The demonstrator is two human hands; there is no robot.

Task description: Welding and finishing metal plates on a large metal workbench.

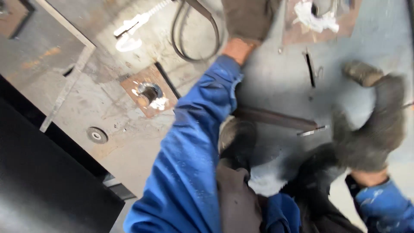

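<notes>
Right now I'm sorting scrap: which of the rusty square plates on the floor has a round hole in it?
The rusty plate left of the blue sleeve, with a shiny-rimmed hole. The other plate, at the top edge, lies under crumpled white paper.

Dim, flat daylight; heavy motion blur, glare on white scraps (317,19).

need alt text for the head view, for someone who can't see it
Blurred view from above of a person in blue sleeves and dark work gloves over a grey metal surface. The left hand reaches up near a black cable loop; the right hand curls open beside a dark metal bar.
</notes>
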